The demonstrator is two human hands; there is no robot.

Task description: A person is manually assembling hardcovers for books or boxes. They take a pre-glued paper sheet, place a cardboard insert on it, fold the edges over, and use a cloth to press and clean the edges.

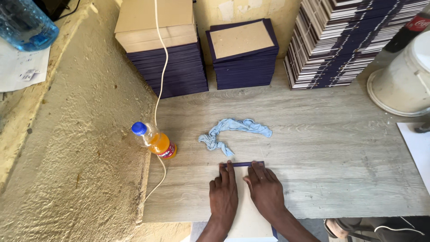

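Grey wood-grain boards form the table (340, 175) where the person works, and a rough yellow plastered wall runs along the left side of it. Both hands lie flat on a book cover (245, 197), a pale board with a dark blue edge, which sits at the near edge of the table directly under the palms. The left hand (224, 195) is spread open, palm down, fingers pointing forward to the blue strip at the far edge of the cover. The right hand (265, 190) is also open and flat, just beside the left one, its fingertips touching the same blue strip. Neither hand grips anything; they only press.

Just beyond the fingertips lies a crumpled light blue cloth (233, 131). To the left of the left hand an orange drink bottle (154, 141) with a blue cap lies tilted at the table's edge, and a white cord (161, 67) runs past it. Far ahead of the hands stand stacks of similar blue covers (244, 54), and to the right a white bucket (403, 80).

The step in hand appears to be pressing the folded blue edge down onto the board. The next move probably calls for even pressure along the whole strip, so that no wrinkle remains at the corners.
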